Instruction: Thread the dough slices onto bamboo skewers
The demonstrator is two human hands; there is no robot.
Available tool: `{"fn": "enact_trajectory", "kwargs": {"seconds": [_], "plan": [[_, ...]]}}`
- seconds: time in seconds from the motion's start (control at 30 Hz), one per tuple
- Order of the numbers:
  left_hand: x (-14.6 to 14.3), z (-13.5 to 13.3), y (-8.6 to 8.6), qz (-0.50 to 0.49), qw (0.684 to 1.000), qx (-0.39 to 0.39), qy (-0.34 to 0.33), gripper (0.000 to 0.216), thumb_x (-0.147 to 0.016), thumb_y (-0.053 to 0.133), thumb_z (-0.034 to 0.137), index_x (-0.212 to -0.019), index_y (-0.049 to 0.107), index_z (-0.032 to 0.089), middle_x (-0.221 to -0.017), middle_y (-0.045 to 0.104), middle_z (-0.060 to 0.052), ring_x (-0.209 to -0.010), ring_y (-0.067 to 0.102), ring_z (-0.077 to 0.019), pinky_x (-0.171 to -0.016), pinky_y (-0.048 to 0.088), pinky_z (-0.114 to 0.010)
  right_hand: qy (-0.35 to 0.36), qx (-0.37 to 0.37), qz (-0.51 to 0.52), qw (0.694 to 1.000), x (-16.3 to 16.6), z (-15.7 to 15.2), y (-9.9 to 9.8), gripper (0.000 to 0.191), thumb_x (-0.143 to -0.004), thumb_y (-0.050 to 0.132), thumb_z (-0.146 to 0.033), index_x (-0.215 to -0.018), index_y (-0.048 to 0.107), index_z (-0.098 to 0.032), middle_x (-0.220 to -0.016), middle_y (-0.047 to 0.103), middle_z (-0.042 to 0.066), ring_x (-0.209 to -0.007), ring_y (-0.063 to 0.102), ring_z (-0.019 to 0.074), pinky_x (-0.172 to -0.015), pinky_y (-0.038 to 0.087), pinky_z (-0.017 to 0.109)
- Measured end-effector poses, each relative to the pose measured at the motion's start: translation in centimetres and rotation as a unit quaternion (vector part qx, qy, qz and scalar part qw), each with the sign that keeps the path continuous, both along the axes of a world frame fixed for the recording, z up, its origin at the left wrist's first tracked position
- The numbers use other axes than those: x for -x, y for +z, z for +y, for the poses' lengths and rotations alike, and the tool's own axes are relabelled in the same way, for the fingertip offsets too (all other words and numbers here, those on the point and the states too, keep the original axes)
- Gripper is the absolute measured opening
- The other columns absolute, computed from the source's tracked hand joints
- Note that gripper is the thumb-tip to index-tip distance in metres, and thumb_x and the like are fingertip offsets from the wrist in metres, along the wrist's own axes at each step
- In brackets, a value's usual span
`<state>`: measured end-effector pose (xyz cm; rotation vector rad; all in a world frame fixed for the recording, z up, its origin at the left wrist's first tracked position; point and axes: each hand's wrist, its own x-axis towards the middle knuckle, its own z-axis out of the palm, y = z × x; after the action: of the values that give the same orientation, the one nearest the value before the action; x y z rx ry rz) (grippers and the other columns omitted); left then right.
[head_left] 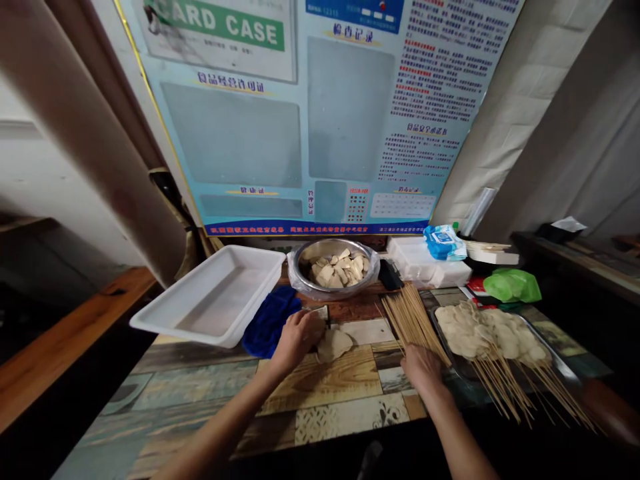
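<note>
My left hand (300,335) is on the table, its fingers curled over the edge of a few thin pale slices (336,345) that look like potato. Part of those slices is hidden under the fingers. At the lower end of a loose bundle of bamboo skewers (411,313), my right hand (423,365) has its fingers closed on the skewers; how many it grips is hidden. Behind the hands, a steel bowl (300,270) lined with clear plastic holds more slices. Loaded skewers (467,333) lie on a dark tray (453,363) to the right, their bare sticks hanging over the front edge.
A white plastic tub (175,327) stands at the left, beside a blue cloth (274,320). White boxes (425,263) at the back right carry a blue packet (444,241). A green plastic bag (513,285) lies beyond the tray. A blue notice board (350,133) rises behind the table.
</note>
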<state>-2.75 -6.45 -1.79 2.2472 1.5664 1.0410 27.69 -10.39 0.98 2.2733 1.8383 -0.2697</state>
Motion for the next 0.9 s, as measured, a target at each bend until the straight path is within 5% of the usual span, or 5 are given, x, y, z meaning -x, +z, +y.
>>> {"fn": "enact_trajectory", "kwargs": {"seconds": [0.3, 0.6, 0.67, 0.77, 0.9], "plan": [[-4.2, 0.8, -1.0, 0.159, 0.987, -0.007, -0.011, 0.017, -0.077, 0.059, 0.02, -0.09, 0.069, 0.021, -0.116, 0.056, -0.014, -0.112, 0.041, -0.0326, -0.087, 0.032, -0.049, 0.023, -0.085, 0.049, 0.995, 0.3, -1.7, 0.8, 0.008, -0.082, 0.057, -0.015, -0.081, 0.064, -0.013, -0.076, 0.07, 0.006, -0.074, 0.066, 0.0165, -0.067, 0.047, 0.026], [-3.9, -0.9, 0.8, -0.173, 0.979, 0.082, -0.069, 0.004, -0.074, 0.057, 0.02, -0.073, 0.059, 0.017, -0.082, 0.058, -0.005, -0.084, 0.052, -0.019, -0.079, 0.041, -0.036, 0.126, -0.185, 0.176, 0.958, 2.8, -8.8, -1.9, 0.016, -0.077, 0.044, -0.009, -0.079, 0.055, -0.019, -0.065, 0.065, 0.001, -0.061, 0.065, 0.0147, -0.057, 0.046, 0.02], [-4.0, -1.2, 1.2, -0.316, 0.929, 0.181, -0.071, 0.009, -0.073, 0.059, 0.024, -0.071, 0.054, 0.017, -0.072, 0.056, -0.001, -0.071, 0.054, -0.0151, -0.069, 0.046, -0.031, 0.151, -0.211, 0.224, 0.939, 3.7, -10.3, -2.7, 0.015, -0.08, 0.039, -0.013, -0.078, 0.052, -0.02, -0.064, 0.063, 0.001, -0.058, 0.064, 0.0143, -0.055, 0.047, 0.02], [-4.1, -1.4, 1.6, -0.51, 0.791, 0.332, -0.064, 0.023, -0.068, 0.068, 0.03, -0.079, 0.054, 0.016, -0.067, 0.055, 0.002, -0.061, 0.056, -0.0119, -0.06, 0.05, -0.028, 0.183, -0.241, 0.342, 0.89, 4.8, -12.1, -3.5, 0.018, -0.085, 0.034, -0.018, -0.09, 0.051, -0.02, -0.063, 0.064, 0.0, -0.053, 0.063, 0.013, -0.053, 0.048, 0.019], [-4.0, -2.1, 1.9, -0.61, 0.677, 0.406, -0.071, 0.037, -0.059, 0.078, 0.028, -0.088, 0.06, 0.013, -0.076, 0.061, -0.001, -0.067, 0.061, -0.0125, -0.062, 0.054, -0.026, 0.133, -0.259, 0.433, 0.853, 6.0, -13.7, -4.0, 0.023, -0.091, 0.034, -0.032, -0.091, 0.054, -0.02, -0.054, 0.059, -0.002, -0.047, 0.059, 0.0122, -0.049, 0.046, 0.017]]}}
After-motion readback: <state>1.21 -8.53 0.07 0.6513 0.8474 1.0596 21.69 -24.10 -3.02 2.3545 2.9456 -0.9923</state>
